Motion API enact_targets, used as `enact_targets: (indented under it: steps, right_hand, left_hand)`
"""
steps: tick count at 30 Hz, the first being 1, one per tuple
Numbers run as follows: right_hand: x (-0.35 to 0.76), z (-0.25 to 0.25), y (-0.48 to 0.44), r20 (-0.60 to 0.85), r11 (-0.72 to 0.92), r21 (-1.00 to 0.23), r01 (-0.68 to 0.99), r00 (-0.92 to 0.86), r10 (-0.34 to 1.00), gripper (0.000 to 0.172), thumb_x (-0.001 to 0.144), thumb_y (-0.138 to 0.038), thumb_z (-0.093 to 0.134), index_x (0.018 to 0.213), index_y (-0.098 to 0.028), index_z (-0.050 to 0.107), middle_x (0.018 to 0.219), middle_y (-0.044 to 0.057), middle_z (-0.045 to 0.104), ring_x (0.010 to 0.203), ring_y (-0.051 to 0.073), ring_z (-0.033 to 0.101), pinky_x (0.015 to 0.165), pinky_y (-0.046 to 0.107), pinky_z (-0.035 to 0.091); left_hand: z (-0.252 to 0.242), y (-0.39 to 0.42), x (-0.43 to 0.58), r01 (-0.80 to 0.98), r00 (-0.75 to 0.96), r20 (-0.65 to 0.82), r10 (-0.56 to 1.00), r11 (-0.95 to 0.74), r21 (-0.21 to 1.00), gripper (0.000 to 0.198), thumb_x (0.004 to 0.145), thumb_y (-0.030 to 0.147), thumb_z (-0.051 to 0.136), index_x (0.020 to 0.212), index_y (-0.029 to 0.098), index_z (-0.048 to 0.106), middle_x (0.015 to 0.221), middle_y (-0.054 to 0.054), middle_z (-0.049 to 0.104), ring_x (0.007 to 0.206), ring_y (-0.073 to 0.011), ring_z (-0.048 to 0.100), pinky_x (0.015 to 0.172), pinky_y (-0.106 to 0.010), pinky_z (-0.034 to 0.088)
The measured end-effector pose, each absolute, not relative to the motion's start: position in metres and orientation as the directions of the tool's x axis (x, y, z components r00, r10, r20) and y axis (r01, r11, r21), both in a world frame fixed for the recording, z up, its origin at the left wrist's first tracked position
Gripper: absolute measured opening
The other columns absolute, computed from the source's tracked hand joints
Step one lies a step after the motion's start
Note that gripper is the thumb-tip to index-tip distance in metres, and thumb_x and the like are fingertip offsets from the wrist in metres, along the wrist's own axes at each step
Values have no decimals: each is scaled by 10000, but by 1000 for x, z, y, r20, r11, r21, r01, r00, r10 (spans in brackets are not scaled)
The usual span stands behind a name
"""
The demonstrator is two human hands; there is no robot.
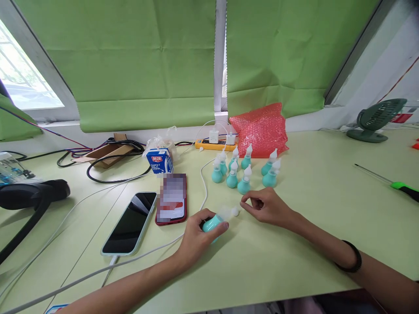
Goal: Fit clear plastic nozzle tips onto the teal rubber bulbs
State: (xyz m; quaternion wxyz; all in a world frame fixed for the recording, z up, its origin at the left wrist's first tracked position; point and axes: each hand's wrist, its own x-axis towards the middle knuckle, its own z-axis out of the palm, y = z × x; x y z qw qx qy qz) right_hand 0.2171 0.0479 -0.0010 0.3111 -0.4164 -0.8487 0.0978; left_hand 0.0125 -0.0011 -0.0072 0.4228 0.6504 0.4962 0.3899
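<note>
My left hand (203, 231) is wrapped round a teal bulb nasal aspirator (212, 223), which lies tilted with its clear tip (224, 213) pointing right. A small white piece (235, 211) shows at the end of that tip; whether it is joined on is not clear. Just right of it, the thumb and forefinger of my right hand (266, 207) are pinched together, and anything between them is too small to make out. Behind both hands several more teal aspirators (244, 185) stand upright in a loose group, frosted tips up.
Left of my hands lie a red-cased phone (171, 198) and a phone in a pale case (130, 224), with a white cable (137, 261) crossing the table. Farther back are a milk carton (159, 161), an orange power strip (204, 145) and a red bubble-wrap bag (262, 131). A screwdriver (397, 186) and fan (376, 120) stand right.
</note>
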Motion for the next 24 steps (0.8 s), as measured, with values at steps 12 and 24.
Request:
enact_targets:
  steps: [12,24]
  right_hand:
    - [179,-15,3,272,644,-608,465,-640,719,329,858,-349,327,600,-163,413,520,-45,383,473,65,335,499,206,307]
    - [181,-11,12,94,350,-906,239,-693,715,505,845,-469,222,445,-167,281,413,-58,219,379,48,199,369,199,204]
  left_hand:
    - [-14,-11,19,606,539,252,804,-577,547,175,682,298,578,702,124,585,648,-36,531,617,-160,503,542,-240,384]
    - [-11,-16,16,386,714,439,545,-830,403,301,828,392,392,766,127,521,717,-68,538,662,-168,459,579,-260,398]
